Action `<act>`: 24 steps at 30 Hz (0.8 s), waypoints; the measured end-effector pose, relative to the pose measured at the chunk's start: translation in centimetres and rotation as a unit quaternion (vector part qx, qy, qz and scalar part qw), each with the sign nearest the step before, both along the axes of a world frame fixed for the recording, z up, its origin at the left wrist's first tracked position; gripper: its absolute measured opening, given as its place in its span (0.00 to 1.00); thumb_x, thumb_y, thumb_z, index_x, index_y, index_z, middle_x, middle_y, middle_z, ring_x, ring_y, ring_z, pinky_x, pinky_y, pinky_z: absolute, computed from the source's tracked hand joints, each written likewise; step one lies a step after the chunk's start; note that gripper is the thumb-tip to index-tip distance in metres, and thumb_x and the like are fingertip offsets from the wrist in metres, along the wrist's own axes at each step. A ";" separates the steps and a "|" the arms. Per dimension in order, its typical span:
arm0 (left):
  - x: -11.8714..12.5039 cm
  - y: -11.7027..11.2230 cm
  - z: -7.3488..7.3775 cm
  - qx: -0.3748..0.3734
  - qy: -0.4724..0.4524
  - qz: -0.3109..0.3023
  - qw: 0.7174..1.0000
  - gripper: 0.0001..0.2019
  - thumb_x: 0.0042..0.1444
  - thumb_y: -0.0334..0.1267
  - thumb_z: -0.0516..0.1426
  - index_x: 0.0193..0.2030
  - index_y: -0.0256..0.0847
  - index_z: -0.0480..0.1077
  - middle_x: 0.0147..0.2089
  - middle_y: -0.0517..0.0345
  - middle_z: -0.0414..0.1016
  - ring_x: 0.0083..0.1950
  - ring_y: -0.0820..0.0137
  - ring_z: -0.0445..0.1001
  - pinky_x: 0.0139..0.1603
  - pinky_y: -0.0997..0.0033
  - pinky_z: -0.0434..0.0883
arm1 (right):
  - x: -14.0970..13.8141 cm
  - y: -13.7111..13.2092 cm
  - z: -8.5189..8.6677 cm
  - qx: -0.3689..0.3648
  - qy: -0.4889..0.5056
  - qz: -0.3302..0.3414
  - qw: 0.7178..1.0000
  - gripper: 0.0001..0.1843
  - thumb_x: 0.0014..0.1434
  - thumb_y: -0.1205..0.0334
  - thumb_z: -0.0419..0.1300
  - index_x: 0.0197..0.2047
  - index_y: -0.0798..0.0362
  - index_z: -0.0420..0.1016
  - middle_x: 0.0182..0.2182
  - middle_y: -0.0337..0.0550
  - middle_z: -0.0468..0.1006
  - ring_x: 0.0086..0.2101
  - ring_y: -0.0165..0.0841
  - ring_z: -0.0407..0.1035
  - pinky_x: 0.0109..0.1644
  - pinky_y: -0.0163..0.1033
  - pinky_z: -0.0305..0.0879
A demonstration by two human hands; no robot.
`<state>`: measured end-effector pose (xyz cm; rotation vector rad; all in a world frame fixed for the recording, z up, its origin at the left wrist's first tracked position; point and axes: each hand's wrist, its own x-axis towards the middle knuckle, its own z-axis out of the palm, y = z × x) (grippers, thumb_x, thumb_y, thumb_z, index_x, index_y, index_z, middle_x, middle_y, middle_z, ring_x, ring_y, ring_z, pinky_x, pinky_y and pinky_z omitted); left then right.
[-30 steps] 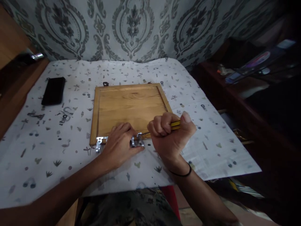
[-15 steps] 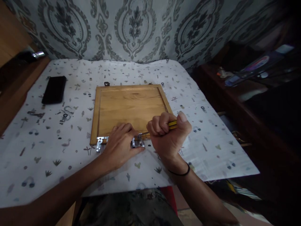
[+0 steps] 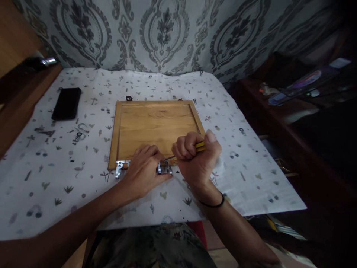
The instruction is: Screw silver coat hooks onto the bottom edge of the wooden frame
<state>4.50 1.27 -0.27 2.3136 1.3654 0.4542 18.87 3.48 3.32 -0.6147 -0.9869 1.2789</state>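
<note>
A wooden panel with a raised frame lies flat on the table. Along its near edge my left hand rests over the wood, fingers curled and thumb against a metal hinge, holding it there. My right hand is closed in a fist around the yellow and black handle of a screwdriver. The screwdriver's thin shaft points left, its tip at the hinge; the exact contact is too small to make out. A second metal hinge sits at the panel's near left corner.
A patterned white cloth covers the table. On the left lies a black phone. Small dark hardware shows at the panel's far edge. A patterned curtain hangs behind, and dark red furniture stands at the right.
My right fist has shifted slightly left and turned a little with the screwdriver. My left hand stays at the hinge. The whole view has moved slightly.
</note>
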 end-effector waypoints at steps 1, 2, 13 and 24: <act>0.0 0.0 0.0 0.000 0.002 0.000 1.000 0.15 0.54 0.46 0.71 0.42 0.39 0.78 0.44 0.53 0.75 0.49 0.55 0.72 0.51 0.54 0.69 | -0.1 0.0 0.0 0.000 -0.004 -0.002 1.000 0.41 0.61 0.31 0.61 0.14 0.50 0.48 0.12 0.28 0.44 0.14 0.22 0.38 0.18 0.34 0.39; 0.0 0.0 0.0 0.001 0.004 -0.001 1.000 0.15 0.54 0.46 0.71 0.42 0.39 0.78 0.44 0.52 0.75 0.49 0.55 0.72 0.51 0.54 0.69 | -0.1 0.0 0.1 0.000 -0.009 -0.005 1.000 0.41 0.61 0.31 0.61 0.14 0.50 0.48 0.12 0.28 0.44 0.15 0.22 0.38 0.18 0.34 0.40; -0.1 0.1 0.2 -0.016 -0.004 -0.005 1.000 0.14 0.56 0.46 0.69 0.44 0.41 0.78 0.45 0.53 0.75 0.49 0.55 0.73 0.51 0.52 0.69 | -0.6 0.5 -0.1 0.015 -0.078 0.011 0.997 0.37 0.62 0.33 0.61 0.15 0.48 0.53 0.13 0.29 0.49 0.16 0.25 0.42 0.19 0.37 0.42; 0.0 0.1 0.5 -0.026 0.001 -0.005 1.000 0.17 0.55 0.47 0.70 0.46 0.40 0.78 0.45 0.53 0.75 0.50 0.56 0.73 0.53 0.54 0.69 | 0.0 0.6 -0.2 0.030 -0.063 -0.004 0.998 0.31 0.60 0.31 0.62 0.23 0.49 0.64 0.15 0.28 0.52 0.15 0.24 0.43 0.19 0.34 0.43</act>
